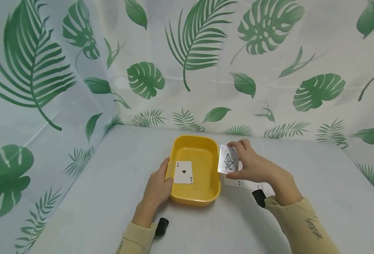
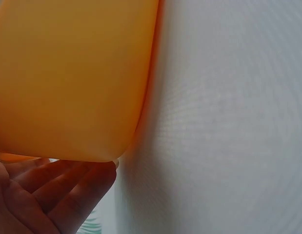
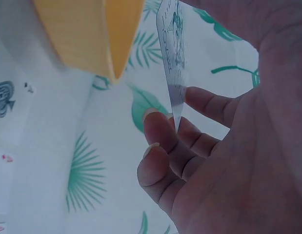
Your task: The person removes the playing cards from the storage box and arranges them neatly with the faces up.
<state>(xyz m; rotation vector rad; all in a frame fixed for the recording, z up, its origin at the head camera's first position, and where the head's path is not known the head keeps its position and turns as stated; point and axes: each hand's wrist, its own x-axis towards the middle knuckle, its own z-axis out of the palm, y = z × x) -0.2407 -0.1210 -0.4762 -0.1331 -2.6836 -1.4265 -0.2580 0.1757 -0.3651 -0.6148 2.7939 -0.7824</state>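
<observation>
A yellow plastic tray (image 1: 194,201) stands on the table, with an ace of clubs (image 1: 184,172) lying face up inside at its left. My left hand (image 1: 158,187) grips the tray's left side, thumb at the rim and fingers along the outer wall. In the left wrist view, those fingers (image 2: 77,187) touch the tray wall (image 2: 72,83). Just beyond the tray's right rim, my right hand (image 1: 257,165) holds up a joker card (image 1: 227,159), pinched by its edges. The right wrist view shows this joker (image 3: 174,58) nearly edge-on between the fingers.
Right of the tray, an ace of spades (image 1: 234,182) lies on the white table, partly under my right hand. More cards (image 1: 252,185) lie in a row beside it; the right wrist view shows red aces (image 3: 2,178). A leaf-printed curtain (image 1: 199,98) stands behind.
</observation>
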